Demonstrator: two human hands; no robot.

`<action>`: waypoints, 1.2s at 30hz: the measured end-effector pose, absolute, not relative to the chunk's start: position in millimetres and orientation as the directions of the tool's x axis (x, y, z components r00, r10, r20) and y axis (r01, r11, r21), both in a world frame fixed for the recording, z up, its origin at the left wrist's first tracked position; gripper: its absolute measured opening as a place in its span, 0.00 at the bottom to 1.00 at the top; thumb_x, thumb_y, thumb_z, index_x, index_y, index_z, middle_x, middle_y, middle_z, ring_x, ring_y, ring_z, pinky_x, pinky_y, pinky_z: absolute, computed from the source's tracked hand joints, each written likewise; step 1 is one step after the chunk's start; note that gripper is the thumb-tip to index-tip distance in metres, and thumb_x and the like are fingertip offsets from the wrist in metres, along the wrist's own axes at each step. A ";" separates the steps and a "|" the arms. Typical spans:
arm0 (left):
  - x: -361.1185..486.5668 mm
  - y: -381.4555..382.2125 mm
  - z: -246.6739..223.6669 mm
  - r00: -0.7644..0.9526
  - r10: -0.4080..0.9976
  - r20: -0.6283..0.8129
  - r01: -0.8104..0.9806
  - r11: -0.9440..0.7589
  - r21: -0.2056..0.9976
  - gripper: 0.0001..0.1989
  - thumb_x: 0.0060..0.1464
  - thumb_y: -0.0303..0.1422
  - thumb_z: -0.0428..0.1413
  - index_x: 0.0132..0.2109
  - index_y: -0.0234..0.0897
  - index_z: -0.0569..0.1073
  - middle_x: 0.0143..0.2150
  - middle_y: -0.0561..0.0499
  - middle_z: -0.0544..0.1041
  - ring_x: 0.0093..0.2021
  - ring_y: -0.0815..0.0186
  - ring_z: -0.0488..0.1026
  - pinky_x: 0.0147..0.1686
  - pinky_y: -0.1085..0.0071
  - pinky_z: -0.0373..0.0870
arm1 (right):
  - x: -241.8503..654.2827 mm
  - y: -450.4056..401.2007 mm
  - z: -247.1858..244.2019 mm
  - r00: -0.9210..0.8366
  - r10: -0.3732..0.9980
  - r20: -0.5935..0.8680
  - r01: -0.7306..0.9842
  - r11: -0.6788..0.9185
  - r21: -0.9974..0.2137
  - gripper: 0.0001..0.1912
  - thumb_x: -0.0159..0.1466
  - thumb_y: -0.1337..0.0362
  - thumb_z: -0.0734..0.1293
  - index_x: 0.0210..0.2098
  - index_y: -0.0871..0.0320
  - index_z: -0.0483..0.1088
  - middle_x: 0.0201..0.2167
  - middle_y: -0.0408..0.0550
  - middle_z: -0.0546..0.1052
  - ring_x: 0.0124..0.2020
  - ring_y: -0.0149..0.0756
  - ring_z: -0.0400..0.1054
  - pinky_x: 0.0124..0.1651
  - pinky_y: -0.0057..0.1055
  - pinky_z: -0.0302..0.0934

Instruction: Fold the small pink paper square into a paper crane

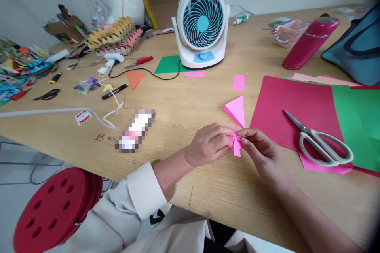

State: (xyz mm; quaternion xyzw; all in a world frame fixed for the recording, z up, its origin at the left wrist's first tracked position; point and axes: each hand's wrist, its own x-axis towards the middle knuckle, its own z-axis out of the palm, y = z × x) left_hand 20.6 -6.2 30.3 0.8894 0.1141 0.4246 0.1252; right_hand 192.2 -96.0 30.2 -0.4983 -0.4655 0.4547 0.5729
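Observation:
A small folded pink paper piece (236, 145) is pinched between both hands above the wooden table (184, 114). My left hand (209, 144) grips its left side with curled fingers. From the right, my right hand (263, 154) holds it between thumb and fingertips. Just beyond the hands lies a folded pink triangle (237, 110), with a small pink rectangle (239, 83) farther back. Right of the hands, white-handled scissors (317, 140) rest on dark red paper (299, 106), their handles reaching over its lower edge.
A white fan (202, 23) stands at the back on green paper (168, 64). Left are a phone (135, 130), a black marker (114, 91) and a white cable (59, 110). A magenta bottle (310, 43) lies near a blue bag (356, 47). Red stools (56, 209) are lower left.

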 end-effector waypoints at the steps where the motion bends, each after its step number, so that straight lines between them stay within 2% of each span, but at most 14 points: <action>1: 21.5 -7.5 31.9 0.594 0.351 0.724 0.096 -0.924 0.370 0.03 0.61 0.30 0.57 0.38 0.40 0.70 0.44 0.49 0.81 0.43 0.66 0.77 0.45 0.66 0.73 | 193.2 -96.5 30.4 0.149 0.986 0.070 -0.042 0.077 -0.996 0.08 0.67 0.55 0.68 0.42 0.50 0.75 0.35 0.45 0.75 0.36 0.33 0.69 0.41 0.29 0.67; 3: 23.6 -10.7 35.0 0.549 0.467 0.693 0.094 -0.859 0.504 0.03 0.60 0.29 0.57 0.37 0.39 0.70 0.42 0.50 0.81 0.44 0.66 0.76 0.48 0.65 0.72 | 195.4 -97.4 30.0 0.131 0.990 0.060 -0.012 0.062 -0.998 0.10 0.68 0.54 0.66 0.42 0.51 0.74 0.32 0.43 0.73 0.34 0.31 0.67 0.39 0.28 0.65; 5: 26.0 -14.3 37.1 0.506 0.607 0.613 0.095 -0.745 0.660 0.04 0.59 0.29 0.59 0.37 0.38 0.70 0.38 0.50 0.80 0.42 0.67 0.75 0.45 0.67 0.72 | 197.0 -97.8 28.7 0.109 0.992 0.060 0.009 0.059 -0.998 0.11 0.70 0.53 0.64 0.42 0.52 0.74 0.30 0.43 0.72 0.33 0.31 0.66 0.39 0.27 0.64; 8: 30.7 -18.7 35.7 0.454 0.791 0.410 0.058 -0.486 0.872 0.07 0.57 0.31 0.61 0.37 0.37 0.69 0.35 0.51 0.77 0.35 0.70 0.74 0.39 0.72 0.71 | 196.5 -96.2 25.2 0.105 0.992 0.062 0.015 0.061 -0.998 0.11 0.69 0.53 0.66 0.39 0.53 0.73 0.30 0.42 0.71 0.31 0.30 0.64 0.37 0.26 0.62; 11: 35.2 -20.0 29.7 0.491 0.854 0.175 -0.020 -0.190 0.982 0.12 0.55 0.32 0.62 0.44 0.35 0.69 0.35 0.52 0.76 0.33 0.71 0.74 0.37 0.74 0.71 | 193.7 -92.7 21.4 0.142 0.988 0.054 0.009 0.053 -0.999 0.11 0.66 0.53 0.68 0.35 0.55 0.72 0.27 0.41 0.69 0.27 0.28 0.61 0.31 0.26 0.59; 14: 37.2 -18.7 24.8 0.553 0.830 0.073 -0.074 -0.039 0.997 0.15 0.55 0.32 0.62 0.48 0.34 0.71 0.37 0.50 0.78 0.36 0.70 0.74 0.39 0.74 0.70 | 191.7 -90.2 19.7 0.182 0.983 0.032 0.004 0.032 -0.999 0.14 0.65 0.51 0.68 0.33 0.56 0.71 0.25 0.41 0.68 0.25 0.29 0.58 0.27 0.26 0.56; 16: 37.0 -17.5 24.8 0.577 0.815 0.058 -0.089 -0.008 0.996 0.10 0.56 0.33 0.61 0.43 0.33 0.74 0.38 0.49 0.78 0.38 0.70 0.74 0.40 0.74 0.70 | 191.3 -89.4 19.9 0.198 0.980 0.022 0.008 0.021 -1.000 0.15 0.65 0.50 0.69 0.32 0.56 0.71 0.24 0.42 0.67 0.24 0.29 0.58 0.26 0.26 0.56; 18: 36.4 -16.9 26.9 0.590 0.807 0.024 -0.082 0.031 0.996 0.09 0.57 0.36 0.60 0.38 0.32 0.75 0.36 0.50 0.77 0.35 0.71 0.72 0.37 0.75 0.69 | 191.1 -88.9 20.2 0.205 0.979 0.023 0.004 0.023 -1.000 0.15 0.64 0.50 0.69 0.32 0.56 0.71 0.24 0.42 0.67 0.24 0.29 0.58 0.26 0.26 0.56; 21: 35.8 -16.9 30.4 0.583 0.812 -0.040 -0.052 0.087 0.995 0.11 0.56 0.37 0.60 0.38 0.32 0.75 0.32 0.52 0.74 0.29 0.74 0.68 0.31 0.76 0.66 | 190.0 -88.4 19.0 0.204 0.978 0.039 -0.016 0.043 -0.999 0.12 0.65 0.52 0.69 0.36 0.55 0.70 0.27 0.42 0.70 0.26 0.29 0.61 0.28 0.26 0.60; 25: 36.0 -17.0 30.0 0.558 0.823 -0.105 0.004 0.124 0.992 0.10 0.56 0.36 0.59 0.40 0.31 0.76 0.30 0.53 0.72 0.27 0.74 0.66 0.28 0.77 0.64 | 188.2 -89.6 15.5 0.210 0.973 0.100 0.008 0.101 -0.995 0.10 0.66 0.55 0.68 0.43 0.52 0.69 0.32 0.44 0.71 0.30 0.32 0.65 0.33 0.29 0.64; 31: 37.4 -16.0 26.5 0.563 0.820 -0.106 -0.011 0.136 0.991 0.07 0.55 0.30 0.57 0.40 0.31 0.75 0.33 0.53 0.74 0.25 0.77 0.62 0.26 0.78 0.59 | 190.7 -94.8 13.3 0.130 0.980 0.152 0.221 0.120 -0.968 0.11 0.69 0.58 0.64 0.50 0.50 0.68 0.33 0.45 0.70 0.32 0.35 0.64 0.32 0.31 0.61; 36: 37.5 -15.0 26.3 0.545 0.834 -0.090 -0.044 0.135 0.990 0.09 0.55 0.31 0.58 0.44 0.32 0.74 0.37 0.50 0.77 0.27 0.77 0.65 0.29 0.78 0.63 | 191.4 -96.1 17.4 0.049 0.977 0.207 0.403 0.170 -0.899 0.11 0.70 0.60 0.63 0.52 0.51 0.68 0.34 0.45 0.69 0.30 0.32 0.63 0.31 0.31 0.59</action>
